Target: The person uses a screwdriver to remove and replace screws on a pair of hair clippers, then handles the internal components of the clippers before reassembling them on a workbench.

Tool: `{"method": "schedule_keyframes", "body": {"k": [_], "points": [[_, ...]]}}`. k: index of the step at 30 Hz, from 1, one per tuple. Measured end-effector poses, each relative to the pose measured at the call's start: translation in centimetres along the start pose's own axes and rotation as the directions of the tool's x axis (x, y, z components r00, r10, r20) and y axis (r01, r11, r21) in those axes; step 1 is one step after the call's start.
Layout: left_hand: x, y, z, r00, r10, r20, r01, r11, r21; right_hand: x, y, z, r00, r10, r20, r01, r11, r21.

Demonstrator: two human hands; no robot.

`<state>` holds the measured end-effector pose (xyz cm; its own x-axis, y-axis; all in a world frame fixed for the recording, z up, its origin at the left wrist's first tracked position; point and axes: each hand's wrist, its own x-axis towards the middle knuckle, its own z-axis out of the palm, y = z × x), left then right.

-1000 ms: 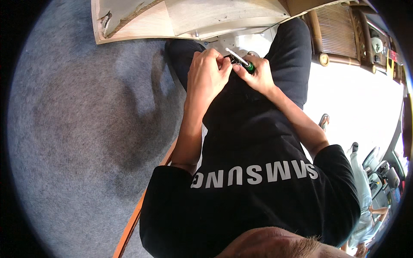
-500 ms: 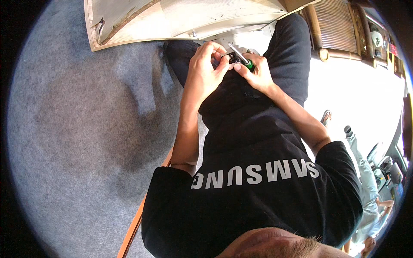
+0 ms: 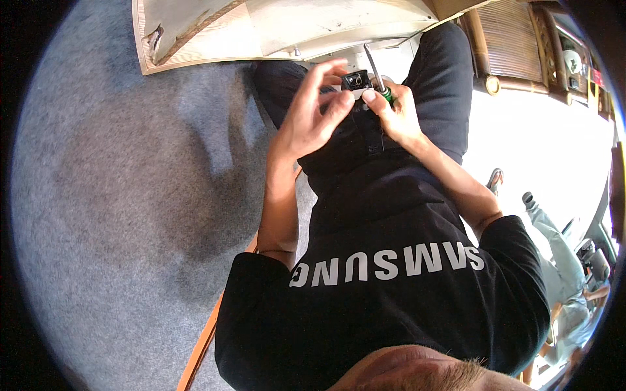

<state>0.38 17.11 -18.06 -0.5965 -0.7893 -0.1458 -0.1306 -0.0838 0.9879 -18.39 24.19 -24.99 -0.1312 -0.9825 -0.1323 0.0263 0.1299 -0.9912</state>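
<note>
My right hand is closed round the green handle of a screwdriver, whose metal shaft points up and away from me. The same hand's thumb presses a small black box-shaped part with an open front and a pale lower edge; its exact kind I cannot make out. Beside that part, on its left, my left hand has its fingers spread and slightly blurred. Its thumb tip is close to the pale edge; whether it touches is unclear.
A worn wooden panel with a pale inner face lies just beyond my knees. Grey carpet covers the left side. A bamboo-framed piece of furniture stands at the far right. Another person is at the lower right.
My left hand has loosened from the black part, its fingers spreading and drawing back a little. The part now shows more fully, and the screwdriver's shaft has turned more upright and moved right.
</note>
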Motion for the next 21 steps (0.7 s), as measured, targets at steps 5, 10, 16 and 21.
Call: {"method": "schedule_keyframes", "body": {"k": [5,10,16,21], "points": [[-0.3,-2.3,3.9,0.984,-0.070,-0.166,0.022,0.961,-0.274,0.8,-5.1,0.3,0.997,-0.075,0.013,0.076,0.986,-0.148],[0.7,-2.4,4.9,0.933,-0.102,-0.346,0.027,0.976,-0.215,1.1,-4.0,0.0,0.997,-0.023,0.074,0.044,0.951,-0.305],[-0.1,-3.2,5.1,0.918,-0.268,-0.292,0.176,0.936,-0.305,0.8,-4.8,-0.2,0.995,0.037,-0.088,-0.041,0.998,-0.046],[-0.8,-4.3,5.8,0.940,-0.126,-0.317,0.130,0.991,-0.009,1.8,-4.3,-1.5,0.999,0.011,-0.053,-0.022,0.975,-0.221]]}}
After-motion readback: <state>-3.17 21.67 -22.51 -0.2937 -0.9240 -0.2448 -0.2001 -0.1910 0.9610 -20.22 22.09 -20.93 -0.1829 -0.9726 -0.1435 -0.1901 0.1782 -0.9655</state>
